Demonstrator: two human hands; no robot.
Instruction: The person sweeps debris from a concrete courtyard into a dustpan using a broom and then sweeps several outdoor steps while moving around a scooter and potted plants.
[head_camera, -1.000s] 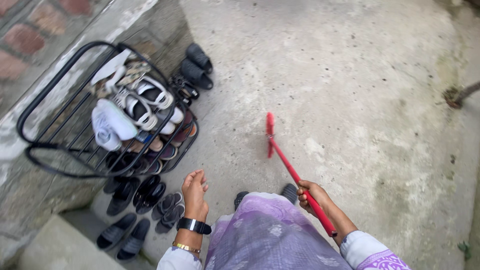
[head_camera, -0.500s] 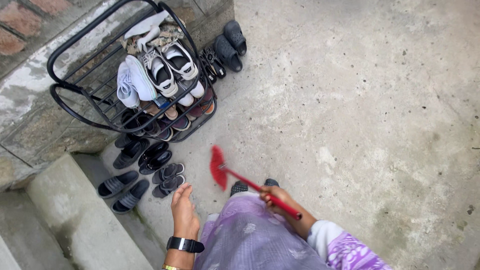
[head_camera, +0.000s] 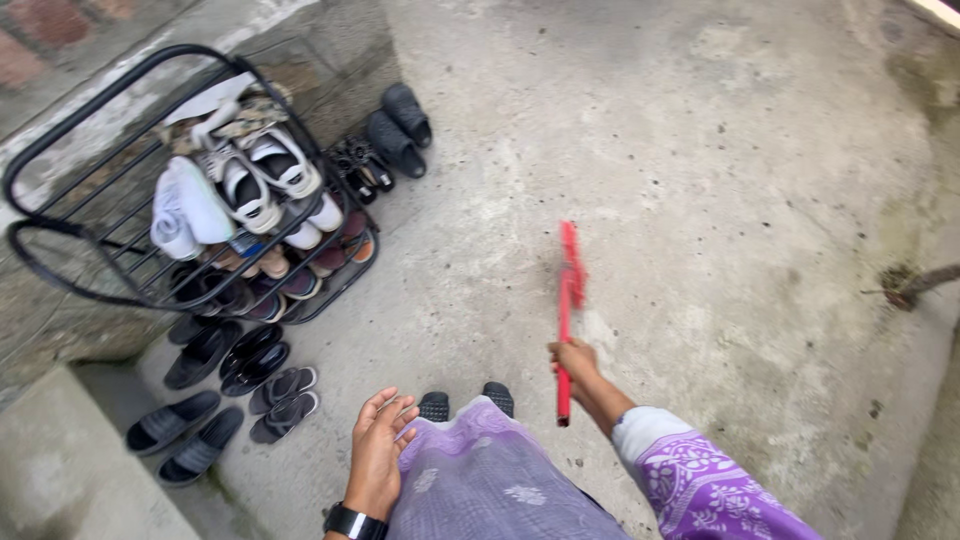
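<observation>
The red broom (head_camera: 566, 300) has swung from beside the sandals (head_camera: 284, 400) out to the open floor (head_camera: 720, 200), head blurred, probably just off the concrete; right hand (head_camera: 575, 365) clamps its handle, left hand (head_camera: 378, 450) hangs loose, fingers apart, so sweeping moves away from the shoe rack (head_camera: 60, 270)

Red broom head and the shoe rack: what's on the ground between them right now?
In the head view, only bare concrete floor lies between the red broom, held in the right hand, and the shoe rack; no footwear sits on that stretch.
</observation>
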